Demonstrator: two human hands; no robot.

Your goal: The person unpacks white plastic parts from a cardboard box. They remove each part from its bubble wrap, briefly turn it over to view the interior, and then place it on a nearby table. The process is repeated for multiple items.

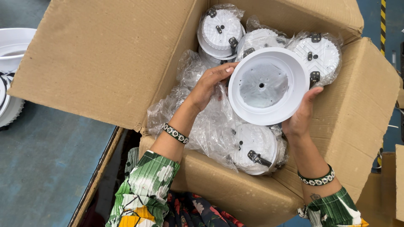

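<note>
Both hands, the left hand (208,84) and right hand (301,115), hold one bare white round lamp shell (268,85) over the middle of the open cardboard box (105,59), where four bagged lamps (252,149) lie unopened.

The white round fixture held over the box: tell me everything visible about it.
The white round fixture is a shallow, bowl-like housing that looks like smooth plastic, with a wide flared rim. Its open side faces the camera, showing a dull silvery disc inside with a small centre hole and a few tiny holes around it. It is unwrapped and tilted slightly, above the cardboard box. The left hand touches its left rim; the right hand supports its lower right edge.
</note>
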